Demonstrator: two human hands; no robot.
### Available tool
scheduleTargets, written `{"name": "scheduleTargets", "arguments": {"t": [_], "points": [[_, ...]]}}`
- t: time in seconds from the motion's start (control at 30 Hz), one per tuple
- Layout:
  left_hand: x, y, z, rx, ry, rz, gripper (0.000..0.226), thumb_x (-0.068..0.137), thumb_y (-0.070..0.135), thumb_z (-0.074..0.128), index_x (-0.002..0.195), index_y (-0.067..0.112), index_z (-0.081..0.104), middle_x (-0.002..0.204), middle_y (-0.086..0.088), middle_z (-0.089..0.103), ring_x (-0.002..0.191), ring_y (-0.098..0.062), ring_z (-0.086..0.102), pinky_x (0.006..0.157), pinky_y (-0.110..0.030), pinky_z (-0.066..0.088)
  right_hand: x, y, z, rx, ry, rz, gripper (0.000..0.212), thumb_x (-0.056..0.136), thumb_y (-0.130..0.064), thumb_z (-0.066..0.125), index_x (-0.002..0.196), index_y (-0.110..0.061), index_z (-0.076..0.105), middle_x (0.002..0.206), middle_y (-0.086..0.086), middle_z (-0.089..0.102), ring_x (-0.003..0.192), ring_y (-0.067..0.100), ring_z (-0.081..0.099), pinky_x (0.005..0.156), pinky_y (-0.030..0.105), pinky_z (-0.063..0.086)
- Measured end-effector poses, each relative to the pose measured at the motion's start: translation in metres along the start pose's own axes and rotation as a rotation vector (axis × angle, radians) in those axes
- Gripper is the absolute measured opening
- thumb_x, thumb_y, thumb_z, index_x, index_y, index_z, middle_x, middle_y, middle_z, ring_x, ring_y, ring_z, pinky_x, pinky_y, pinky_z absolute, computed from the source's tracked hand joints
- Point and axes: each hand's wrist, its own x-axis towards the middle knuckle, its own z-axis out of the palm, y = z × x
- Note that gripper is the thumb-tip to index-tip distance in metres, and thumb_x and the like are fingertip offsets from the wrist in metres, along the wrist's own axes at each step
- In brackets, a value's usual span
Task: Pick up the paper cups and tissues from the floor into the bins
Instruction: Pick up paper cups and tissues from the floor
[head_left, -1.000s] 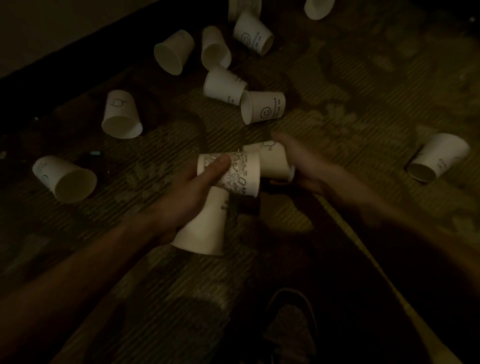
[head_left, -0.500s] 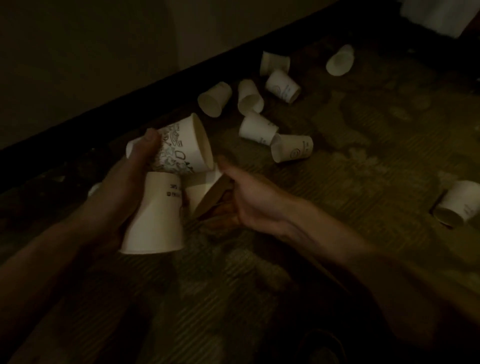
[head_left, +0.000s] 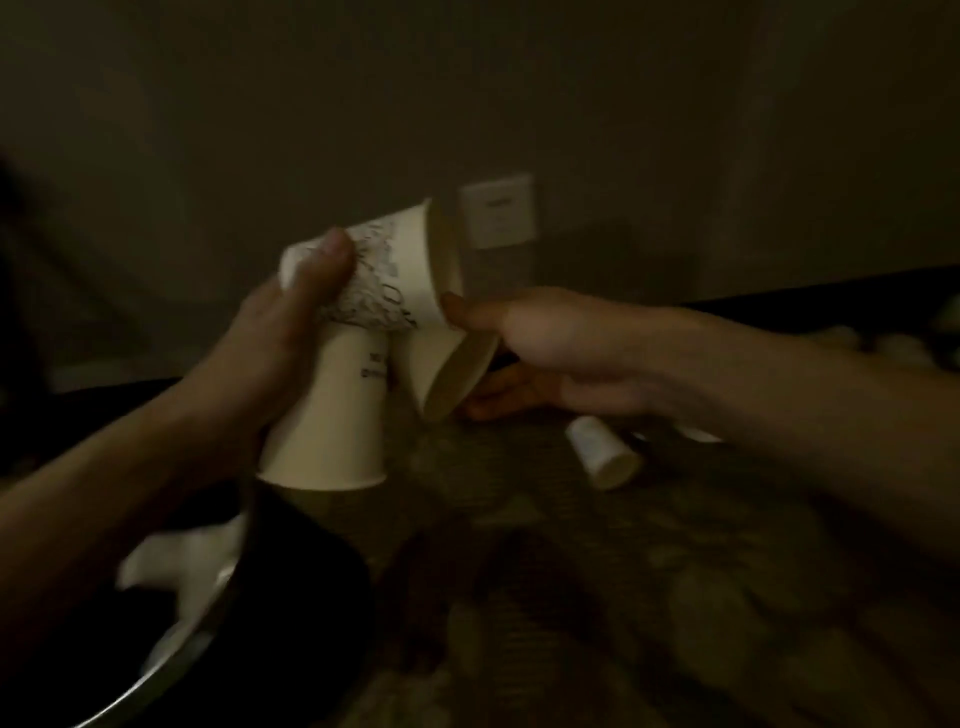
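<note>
Left hand (head_left: 275, 338) grips two cups (head_left: 332, 415); right hand (head_left: 561, 343) pinches tilted cup (head_left: 447, 374).

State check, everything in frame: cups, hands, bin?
left hand: grips patterned cup and plain cup
patterned cup: held, on its side, mouth to the right
plain cup: held, mouth down
right hand: holds third cup
third cup: held, tilted, mouth down-right
floor cup: lying on its side
bin: open, something white inside

cream cup (head_left: 324, 415), black-scribbled cup (head_left: 387, 270), patterned carpet (head_left: 649, 597)
</note>
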Motion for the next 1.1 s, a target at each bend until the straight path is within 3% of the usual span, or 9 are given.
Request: {"name": "scheduleTargets", "arguments": {"t": [0.1,0.17,0.27,0.43,0.57,0.77,0.93,1.03,1.1], "points": [[-0.05,0.009,-0.042,0.037,0.088,0.033,0.084,0.066,0.079,0.068,0.121,0.017,0.065,0.112,-0.017,0.07,0.095,-0.031,0.07,0.08,-0.048,0.056,0.014,-0.014,0.054,-0.157,-0.203,-0.027,0.022,0.096,-0.038,0.053,0.104,-0.019,0.061,0.099,0.005,0.076,0.093,0.02,0.073,0.085,0.033,0.056],[-0.086,0.012,-0.071,0.029,0.114,0.1,0.066,0.066,0.07,0.074,0.109,0.02,0.071,0.099,-0.012,0.075,0.083,-0.024,0.073,0.065,-0.034,0.058,0.028,-0.019,0.088,-0.263,-0.267,-0.003,0.02,0.093,-0.035,0.059,0.108,-0.023,0.057,0.102,0.004,0.075,0.098,0.023,0.071,0.089,0.037,0.055],[-0.116,0.0,-0.111,0.066,0.211,0.101,0.053,0.068,0.071,0.072,0.102,0.03,0.072,0.096,-0.005,0.076,0.083,-0.02,0.073,0.065,-0.029,0.058,0.058,-0.023,0.139,-0.372,-0.291,-0.013,0.009,0.094,-0.031,0.06,0.102,-0.027,0.058,0.099,-0.001,0.073,0.103,0.026,0.068,0.093,0.042,0.054],[-0.153,-0.075,-0.162,-0.12,0.423,-0.104,0.092,0.051,0.078,0.077,0.11,0.008,0.066,0.089,-0.015,0.074,0.074,-0.026,0.071,0.059,-0.032,0.057,0.112,0.009,0.223,-0.578,-0.233,-0.072,0.038,0.096,-0.047,0.052,0.127,-0.029,0.04,0.119,-0.005,0.06,0.103,0.014,0.062,0.094,0.039,0.051],[-0.164,-0.124,-0.163,-0.201,0.451,-0.271,0.098,0.053,0.08,0.074,0.123,0.012,0.062,0.105,-0.019,0.072,0.092,-0.035,0.07,0.073,-0.042,0.056,0.133,0.046,0.245,-0.742,-0.2,-0.054,0.036,0.099,-0.044,0.047,0.131,-0.029,0.039,0.124,0.0,0.059,0.103,0.016,0.062,0.091,0.041,0.052],[-0.158,-0.135,-0.164,-0.144,0.372,-0.25,0.054,0.065,0.072,0.072,0.111,0.046,0.066,0.115,0.001,0.071,0.105,-0.021,0.068,0.094,-0.053,0.053,0.137,0.061,0.237,-0.843,-0.146,-0.043,0.048,0.098,-0.036,0.053,0.141,-0.026,0.034,0.136,0.001,0.053,0.115,0.016,0.057,0.089,0.032,0.051],[-0.159,-0.131,-0.162,-0.096,0.387,-0.273,0.06,0.066,0.029,0.072,0.123,0.039,0.057,0.114,-0.011,0.067,0.099,-0.029,0.067,0.086,-0.045,0.056,0.132,0.053,0.237,-1.023,-0.142,-0.111,0.048,0.098,-0.03,0.051,0.142,-0.019,0.036,0.136,0.006,0.052,0.118,0.022,0.056,0.098,0.04,0.051],[-0.162,-0.132,-0.163,0.004,0.417,-0.281,0.053,0.088,0.001,0.061,0.128,0.034,0.05,0.11,0.003,0.066,0.093,-0.008,0.069,0.068,-0.022,0.057,0.125,0.049,0.231,-1.168,-0.146,-0.183,0.03,0.1,-0.03,0.046,0.126,-0.016,0.053,0.127,0.005,0.056,0.111,0.019,0.057,0.095,0.038,0.051],[-0.163,-0.125,-0.164,0.052,0.467,-0.303,0.052,0.093,-0.003,0.049,0.129,0.033,0.047,0.112,0.009,0.061,0.095,-0.007,0.066,0.067,-0.018,0.052,0.12,0.049,0.229,-1.223,-0.165,-0.209,0.028,0.102,-0.029,0.043,0.117,-0.013,0.06,0.122,0.006,0.057,0.107,0.018,0.056,0.093,0.036,0.05]]}}
